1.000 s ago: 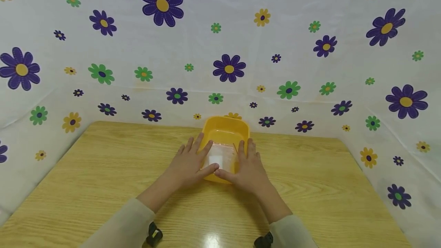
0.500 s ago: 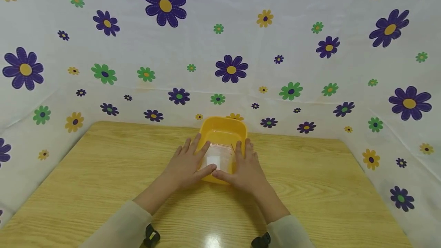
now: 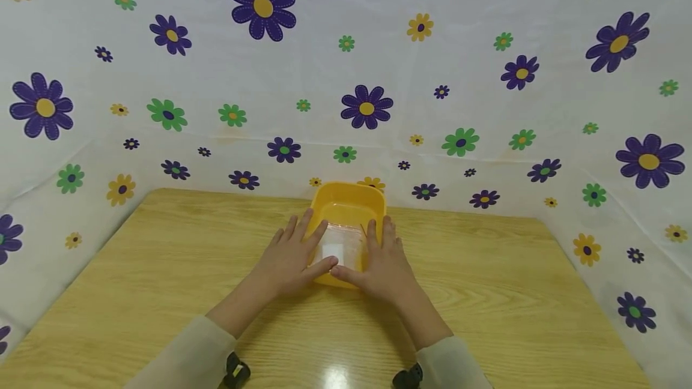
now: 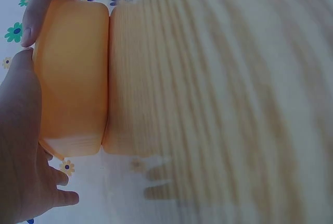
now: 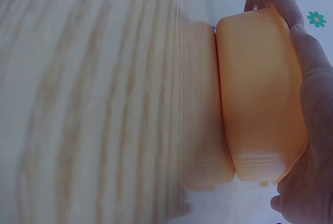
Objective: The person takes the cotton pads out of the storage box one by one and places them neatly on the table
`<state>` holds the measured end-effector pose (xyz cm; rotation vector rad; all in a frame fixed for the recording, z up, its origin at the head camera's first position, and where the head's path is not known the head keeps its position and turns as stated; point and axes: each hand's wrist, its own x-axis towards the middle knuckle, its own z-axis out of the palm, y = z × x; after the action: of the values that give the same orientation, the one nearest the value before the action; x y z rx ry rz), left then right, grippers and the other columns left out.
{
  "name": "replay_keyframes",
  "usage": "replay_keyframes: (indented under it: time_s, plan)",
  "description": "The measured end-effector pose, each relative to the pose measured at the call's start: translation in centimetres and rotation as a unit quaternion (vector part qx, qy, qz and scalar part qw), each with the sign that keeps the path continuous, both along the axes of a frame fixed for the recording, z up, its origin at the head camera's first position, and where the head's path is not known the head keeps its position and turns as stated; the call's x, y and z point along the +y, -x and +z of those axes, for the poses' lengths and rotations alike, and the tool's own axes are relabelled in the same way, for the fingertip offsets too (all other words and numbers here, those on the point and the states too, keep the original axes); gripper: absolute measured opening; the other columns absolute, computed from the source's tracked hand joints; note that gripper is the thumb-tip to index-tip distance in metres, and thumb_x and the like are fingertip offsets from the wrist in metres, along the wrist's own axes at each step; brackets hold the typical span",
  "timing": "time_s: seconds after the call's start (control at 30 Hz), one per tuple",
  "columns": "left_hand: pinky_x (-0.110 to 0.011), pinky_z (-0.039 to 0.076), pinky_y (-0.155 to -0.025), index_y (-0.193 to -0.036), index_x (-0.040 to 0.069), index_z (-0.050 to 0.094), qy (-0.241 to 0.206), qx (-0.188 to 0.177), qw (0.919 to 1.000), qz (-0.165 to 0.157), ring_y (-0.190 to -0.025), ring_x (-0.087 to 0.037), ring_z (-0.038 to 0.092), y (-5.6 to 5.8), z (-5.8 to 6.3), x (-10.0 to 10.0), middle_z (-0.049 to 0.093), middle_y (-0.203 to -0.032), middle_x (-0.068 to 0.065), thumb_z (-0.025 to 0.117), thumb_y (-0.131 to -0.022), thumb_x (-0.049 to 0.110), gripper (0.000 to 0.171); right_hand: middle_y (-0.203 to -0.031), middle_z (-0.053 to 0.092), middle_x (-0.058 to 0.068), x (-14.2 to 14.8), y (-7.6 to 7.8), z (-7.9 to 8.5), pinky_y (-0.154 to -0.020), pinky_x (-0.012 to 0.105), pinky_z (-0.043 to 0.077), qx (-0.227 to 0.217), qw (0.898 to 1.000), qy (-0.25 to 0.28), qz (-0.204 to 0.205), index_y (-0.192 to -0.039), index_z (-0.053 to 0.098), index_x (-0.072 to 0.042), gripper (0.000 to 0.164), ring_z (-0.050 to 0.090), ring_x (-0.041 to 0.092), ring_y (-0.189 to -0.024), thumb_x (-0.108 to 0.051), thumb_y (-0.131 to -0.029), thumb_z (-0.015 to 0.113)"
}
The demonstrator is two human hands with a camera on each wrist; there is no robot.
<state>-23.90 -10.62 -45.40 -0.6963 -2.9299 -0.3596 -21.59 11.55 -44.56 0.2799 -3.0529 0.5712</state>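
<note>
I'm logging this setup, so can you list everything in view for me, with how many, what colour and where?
Tub: 1, yellow-orange, on the table between the hands
Bag: 1, clear, in the tub; bag
White piece: 1, white, on or in the bag, cannot tell which
Table: 1, light wood, under the tub
Flowered cloth: white with purple, green and yellow flowers, behind the table and at both sides
Black devices: 2, black, one by each cuff
Sleeves: 2, pale, one on each arm
Left hand: 1, bare, at the tub's left side
Right hand: 1, bare, at the tub's right side
</note>
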Motion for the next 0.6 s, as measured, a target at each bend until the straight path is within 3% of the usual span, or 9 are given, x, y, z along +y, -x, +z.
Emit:
replay_keyframes:
  time_s: [0.6]
  plan:
    - [-0.066,0.024,-0.116,-0.160,0.020,0.024,-0.002,-0.005,0.9999,0.009,-0.150,-0.048,0.015,-0.30,0.09,-0.63,0.005,-0.168,-0.016,0.030,-0.093,0.077,0.088,-0.167,-0.005,0.018,-0.64,0.09,-0.08,-0.116,0.060,0.028,0.006,1.000,0.012,0.008,-0.161,0.012,-0.012,0.125,0.007,0.043,-0.153,-0.092,-0.071,0.048]
